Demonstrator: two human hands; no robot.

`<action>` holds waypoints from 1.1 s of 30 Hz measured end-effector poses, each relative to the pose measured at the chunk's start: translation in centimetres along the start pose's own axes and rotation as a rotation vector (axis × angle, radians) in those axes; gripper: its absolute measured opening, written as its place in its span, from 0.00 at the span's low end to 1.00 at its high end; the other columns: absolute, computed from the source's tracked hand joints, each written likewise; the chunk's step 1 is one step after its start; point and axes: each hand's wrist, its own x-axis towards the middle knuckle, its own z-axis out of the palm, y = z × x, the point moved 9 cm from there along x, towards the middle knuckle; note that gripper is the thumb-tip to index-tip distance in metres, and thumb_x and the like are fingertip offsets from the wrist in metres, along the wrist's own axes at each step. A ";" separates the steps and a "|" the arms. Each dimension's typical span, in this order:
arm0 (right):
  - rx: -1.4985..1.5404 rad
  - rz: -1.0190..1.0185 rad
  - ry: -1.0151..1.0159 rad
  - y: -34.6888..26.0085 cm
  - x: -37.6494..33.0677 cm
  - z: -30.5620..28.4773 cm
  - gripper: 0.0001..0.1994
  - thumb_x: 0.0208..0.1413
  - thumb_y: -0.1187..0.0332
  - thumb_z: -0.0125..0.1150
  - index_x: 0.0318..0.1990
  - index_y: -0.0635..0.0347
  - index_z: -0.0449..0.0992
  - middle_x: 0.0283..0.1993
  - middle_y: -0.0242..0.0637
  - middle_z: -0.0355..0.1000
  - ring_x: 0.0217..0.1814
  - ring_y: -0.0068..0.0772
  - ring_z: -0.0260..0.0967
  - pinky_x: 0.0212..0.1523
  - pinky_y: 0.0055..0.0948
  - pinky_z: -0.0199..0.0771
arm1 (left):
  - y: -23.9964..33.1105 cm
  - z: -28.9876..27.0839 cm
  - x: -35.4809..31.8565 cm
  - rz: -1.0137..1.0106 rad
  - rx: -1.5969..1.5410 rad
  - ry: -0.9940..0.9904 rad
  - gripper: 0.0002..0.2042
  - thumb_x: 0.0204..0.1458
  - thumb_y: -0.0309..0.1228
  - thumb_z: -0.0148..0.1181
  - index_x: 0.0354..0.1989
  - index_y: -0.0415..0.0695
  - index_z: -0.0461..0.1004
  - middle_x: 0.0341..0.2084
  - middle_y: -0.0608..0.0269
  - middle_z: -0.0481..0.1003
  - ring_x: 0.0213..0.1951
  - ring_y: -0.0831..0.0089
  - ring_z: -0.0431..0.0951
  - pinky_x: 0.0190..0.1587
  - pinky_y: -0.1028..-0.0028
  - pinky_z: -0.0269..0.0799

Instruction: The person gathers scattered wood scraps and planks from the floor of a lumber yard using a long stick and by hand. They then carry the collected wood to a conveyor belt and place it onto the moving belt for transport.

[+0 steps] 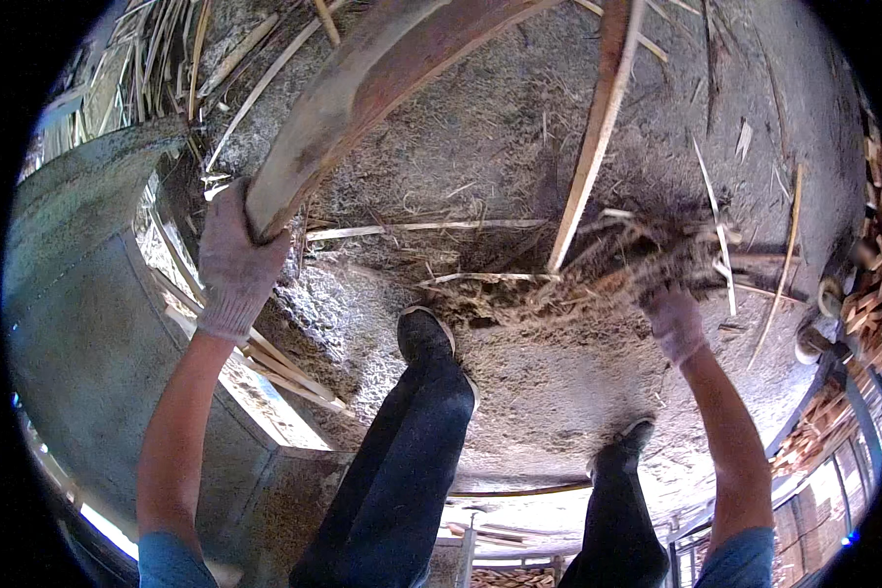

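Note:
My left hand (237, 260), in a pale knitted work glove, is closed around the near end of a long wooden slab (348, 103). The slab looks bent in this wide view and runs up and off the top edge. My right hand (674, 321), gloved too, is low at the right end of a heap of bark shreds (617, 265). Motion smears its fingers, and the dark shreds partly hide them. Close to that heap, a long wood strip (598, 137) with a pale edge slants down from the top and ends at the debris.
At the left is a big grey-green metal housing (78, 265), with wood strips (289, 367) beside it. Loose slats (157, 59) pile up at the top left. Stacked wood pieces (877, 255) line the right side. Splinters litter the dusty floor (549, 372) around my shoes.

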 end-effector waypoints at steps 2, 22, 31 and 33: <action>-0.171 -0.030 -0.075 0.0 4.2 -1.7 0.07 0.56 0.66 0.58 0.34 0.53 0.82 0.33 0.42 0.77 0.37 0.50 0.77 0.38 0.45 0.77 | -0.8 -1.9 -0.8 -0.064 -0.044 0.004 0.37 0.41 0.30 0.72 0.63 0.41 0.63 0.52 0.46 0.71 0.55 0.48 0.74 0.58 0.56 0.71; 0.015 -0.145 -0.210 -21.4 10.2 0.7 0.15 0.70 0.61 0.47 0.56 0.54 0.74 0.52 0.44 0.75 0.56 0.44 0.73 0.56 0.44 0.76 | -0.6 -1.2 -9.1 0.029 -0.173 -0.131 0.24 0.43 0.24 0.65 0.52 0.40 0.70 0.47 0.48 0.72 0.52 0.47 0.73 0.57 0.51 0.68; -0.460 -0.627 0.447 -33.9 23.1 -3.0 0.12 0.60 0.68 0.56 0.50 0.57 0.76 0.38 0.38 0.77 0.39 0.39 0.76 0.39 0.37 0.80 | -0.3 -4.0 -9.6 0.155 -0.297 0.025 0.27 0.38 0.23 0.67 0.52 0.40 0.71 0.44 0.51 0.72 0.49 0.50 0.74 0.54 0.52 0.68; -0.407 -0.607 0.352 -37.5 28.6 -3.5 0.12 0.58 0.70 0.58 0.50 0.59 0.76 0.38 0.38 0.77 0.38 0.39 0.77 0.36 0.36 0.81 | -2.8 -3.3 -12.0 0.033 -0.276 -0.047 0.27 0.37 0.23 0.68 0.52 0.41 0.71 0.43 0.52 0.71 0.48 0.50 0.75 0.52 0.51 0.69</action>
